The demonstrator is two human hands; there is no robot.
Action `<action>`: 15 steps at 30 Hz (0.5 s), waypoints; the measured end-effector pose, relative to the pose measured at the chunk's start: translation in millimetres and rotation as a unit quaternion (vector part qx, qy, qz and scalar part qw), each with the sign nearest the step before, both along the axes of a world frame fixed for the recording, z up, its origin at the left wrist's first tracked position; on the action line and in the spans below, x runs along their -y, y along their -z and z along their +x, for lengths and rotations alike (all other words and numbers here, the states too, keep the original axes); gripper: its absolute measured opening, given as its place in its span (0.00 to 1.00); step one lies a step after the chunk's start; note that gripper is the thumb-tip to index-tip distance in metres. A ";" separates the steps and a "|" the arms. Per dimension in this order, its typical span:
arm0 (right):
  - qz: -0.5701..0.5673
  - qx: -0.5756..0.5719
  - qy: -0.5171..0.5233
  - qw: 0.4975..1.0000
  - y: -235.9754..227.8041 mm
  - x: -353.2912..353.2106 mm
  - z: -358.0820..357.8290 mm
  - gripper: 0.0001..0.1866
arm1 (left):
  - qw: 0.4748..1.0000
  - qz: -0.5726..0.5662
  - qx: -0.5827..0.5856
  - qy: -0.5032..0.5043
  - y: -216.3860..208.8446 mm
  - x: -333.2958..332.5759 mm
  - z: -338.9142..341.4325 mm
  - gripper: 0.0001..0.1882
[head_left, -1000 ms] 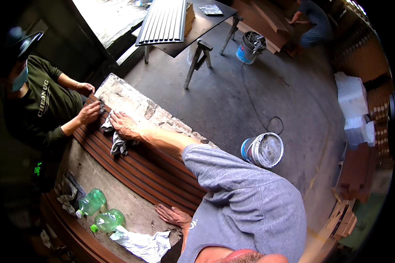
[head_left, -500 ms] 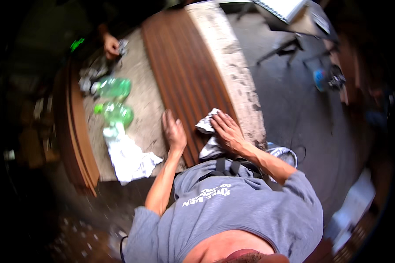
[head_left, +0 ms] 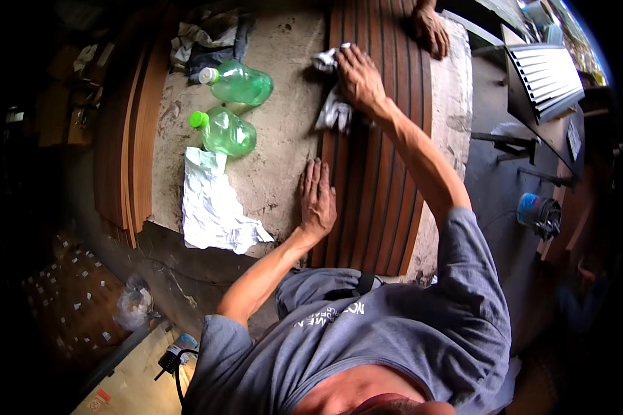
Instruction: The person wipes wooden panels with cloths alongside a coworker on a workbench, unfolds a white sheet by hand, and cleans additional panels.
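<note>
A: Hands first. Where is the left hand [head_left: 318, 200]?

B: It lies flat on the near part of the brown ribbed board [head_left: 377, 159], at its left edge. The fingers are spread and point away from the person. It holds nothing. It just presses down.

A: And the right hand [head_left: 358, 77]?

B: It is farther out on the same board. The right arm is stretched long and nearly straight. The palm faces down and the fingers press on a grey rag [head_left: 333, 104]. Part of the rag is under the hand and part sticks out toward the person. I cannot tell if the fingers pinch it or only push on it.

A: Which way does the board run?

B: Its long way goes straight out from the person, near to far. The ribs run the same way. So the rag is ahead of the left hand, and the right hand is the one on it.

A: What is beside the board?

B: The bench [head_left: 284, 138] top is dusty. To the left lies a crumpled white paper [head_left: 211, 207], then two green bottles [head_left: 232, 104] on their sides.

A: Anything at the far end?

B: Another person's hand [head_left: 430, 31] rests on the far part of the board.
</note>
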State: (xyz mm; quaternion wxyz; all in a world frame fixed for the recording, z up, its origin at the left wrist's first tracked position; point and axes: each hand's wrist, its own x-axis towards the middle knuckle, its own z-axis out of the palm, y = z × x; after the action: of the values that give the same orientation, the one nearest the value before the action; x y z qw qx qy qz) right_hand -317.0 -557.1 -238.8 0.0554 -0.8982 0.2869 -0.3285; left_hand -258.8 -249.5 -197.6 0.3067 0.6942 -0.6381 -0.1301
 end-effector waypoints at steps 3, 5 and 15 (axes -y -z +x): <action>-0.016 0.007 0.074 0.997 -1.1 70.6 28.1 0.27 | 1.000 0.014 -0.001 0.002 -2.9 -0.9 -5.2 0.27; 0.013 -0.040 0.114 0.993 -4.5 90.7 43.0 0.24 | 1.000 0.011 0.010 -0.001 3.9 -4.4 -7.0 0.26; 0.108 -0.051 0.001 0.993 -19.9 -128.2 -73.8 0.32 | 0.997 -0.066 0.030 -0.031 12.9 1.2 -0.6 0.25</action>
State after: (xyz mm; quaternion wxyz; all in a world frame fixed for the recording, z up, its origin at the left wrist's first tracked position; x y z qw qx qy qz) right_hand -390.9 -428.9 -218.9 0.1376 -0.9022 0.3237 -0.2495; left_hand -259.4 -250.7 -210.5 0.3363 0.6957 -0.6322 -0.0573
